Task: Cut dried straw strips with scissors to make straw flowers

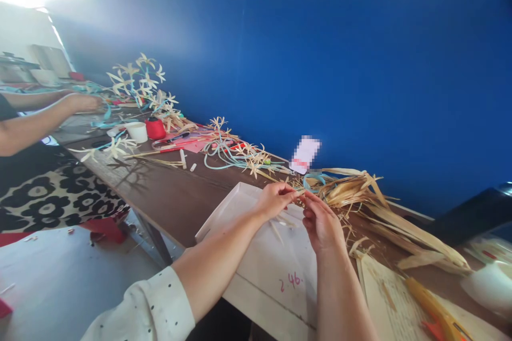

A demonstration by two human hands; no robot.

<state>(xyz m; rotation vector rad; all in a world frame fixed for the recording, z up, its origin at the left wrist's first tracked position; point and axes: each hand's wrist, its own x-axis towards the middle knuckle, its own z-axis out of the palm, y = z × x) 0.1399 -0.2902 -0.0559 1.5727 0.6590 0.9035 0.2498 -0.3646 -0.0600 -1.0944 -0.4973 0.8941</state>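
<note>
My left hand [277, 198] and my right hand [322, 221] meet above a white tray [224, 205]. Both are closed, their fingertips pinched on a thin pale strip [298, 194] that looks like dried husk. Most of this strip is hidden by the fingers. Small pale slivers [277, 232] lie in the tray beneath my hands. Just beyond my right hand is a heap of dried husks [348, 192], with long leaves stretching to the right. Husk flowers [254, 160] with light blue stems [224, 157] lie behind my left hand.
A yellow utility knife [438, 309] rests on a written sheet [390, 290] at right. A white cup [137, 132] and red container [155, 128] stand farther left, near upright husk flowers [138, 82]. Another person's hand [82, 103] works at far left. A blue partition [360, 80] backs the table.
</note>
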